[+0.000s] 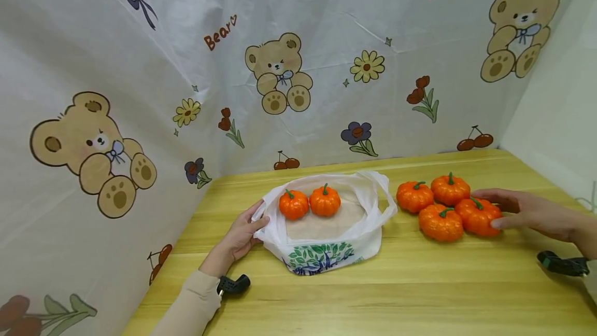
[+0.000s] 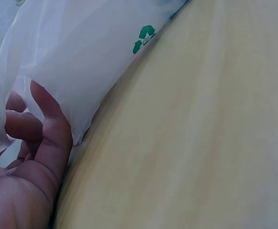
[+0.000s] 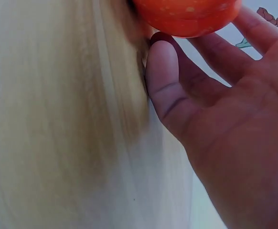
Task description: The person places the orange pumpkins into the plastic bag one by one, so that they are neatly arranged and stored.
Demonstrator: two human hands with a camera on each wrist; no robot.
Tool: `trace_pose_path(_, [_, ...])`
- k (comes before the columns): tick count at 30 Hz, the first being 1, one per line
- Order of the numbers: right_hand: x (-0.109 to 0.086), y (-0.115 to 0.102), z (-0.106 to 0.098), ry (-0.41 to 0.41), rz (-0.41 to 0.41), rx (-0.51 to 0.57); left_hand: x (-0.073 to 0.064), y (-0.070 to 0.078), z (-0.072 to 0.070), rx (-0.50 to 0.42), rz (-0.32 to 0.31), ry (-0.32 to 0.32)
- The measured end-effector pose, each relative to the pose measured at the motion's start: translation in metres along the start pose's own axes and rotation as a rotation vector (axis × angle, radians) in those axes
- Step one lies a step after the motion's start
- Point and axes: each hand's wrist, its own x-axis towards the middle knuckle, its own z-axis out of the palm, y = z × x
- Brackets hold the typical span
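A white plastic bag (image 1: 373, 242) with a green and blue tree print lies with its mouth open. Two small orange pumpkins (image 1: 325, 201) with green stems rest in it. My left hand (image 1: 243, 232) grips the bag's left rim, thumb over the edge; the left wrist view shows its fingers curled in the white plastic (image 2: 81, 71). At the right, my right hand (image 1: 527, 211) holds the rightmost pumpkin (image 1: 478, 218) of a group, thumb at its near side and fingers behind. The right wrist view shows that pumpkin (image 3: 191, 16) only in part.
Beside the held one, three more orange pumpkins (image 1: 440, 223) stand close together on the wooden table (image 1: 373, 299). A white cloth (image 1: 322, 134) with bear and flower prints hangs behind and along the left. Black wrist devices (image 1: 233, 285) sit on both forearms.
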Motion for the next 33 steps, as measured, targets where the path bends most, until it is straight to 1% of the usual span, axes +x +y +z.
trace_pose_path(4, [0.002, -0.001, 0.002, 0.009, 0.001, -0.029, 0.000, -0.001, -0.001, -0.006, 0.009, -0.003])
trace_pose_path(10, [0.001, -0.001, 0.002, -0.023, 0.019, -0.009, -0.001, 0.001, 0.000, -0.001, 0.003, 0.002])
trace_pose_path(15, [0.001, -0.002, 0.002, -0.017, 0.016, -0.012, -0.002, 0.002, 0.001, 0.003, -0.005, -0.002])
trace_pose_path(24, [-0.002, 0.001, -0.001, 0.041, -0.030, -0.066, -0.004, 0.001, 0.000, -0.002, -0.002, -0.009])
trace_pose_path(29, [-0.003, -0.001, -0.005, 0.054, -0.041, -0.034, -0.003, 0.000, -0.001, -0.002, -0.010, 0.001])
trace_pose_path(33, [-0.004, -0.006, -0.007, 0.076, -0.037, -0.035, 0.001, -0.001, -0.002, 0.001, -0.012, 0.006])
